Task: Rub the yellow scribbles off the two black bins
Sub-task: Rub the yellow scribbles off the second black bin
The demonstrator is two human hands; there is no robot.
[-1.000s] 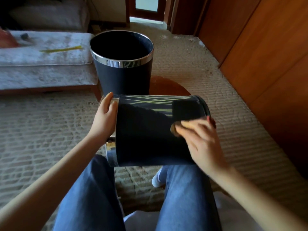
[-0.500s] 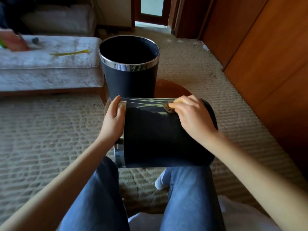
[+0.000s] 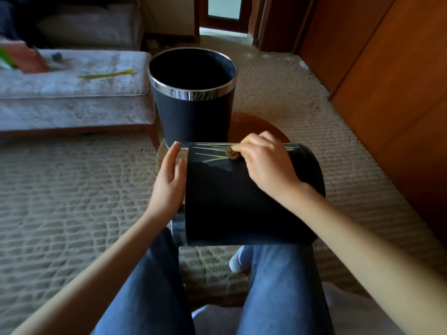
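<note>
1. Lying sideways across the person's blue-jeaned knees (image 3: pixel 278 286), the nearer black cylindrical bin with a chrome rim (image 3: pixel 242 201) points its mouth to the left. The second black chrome-rimmed bin (image 3: pixel 193 117) stands upright beyond it, by the beige textured carpet (image 3: pixel 72 201).
2. The right hand (image 3: pixel 266 165) has its grip closed in a pinch round a small brownish wad (image 3: pixel 232 153), pressed onto the yellow scribbles (image 3: pixel 210 159) near the top of the wall. The left hand (image 3: pixel 169 180) has its grip open, with straight fingers and the palm flat against the rim end.
3. The bin looks light, hollow and stiff, with a smooth wall that could roll or slide on the knees. Bracing it at the rim and the base seems the sound hold, and hard rubbing might dent a thin wall.
4. The lying bin's underside and far side are hidden, so more scribbles may remain there. What the wad is made of is unclear. Yellowish streaks on the upright bin's rim may be marks or reflections. Its foot is covered, so what it stands on cannot be told.
</note>
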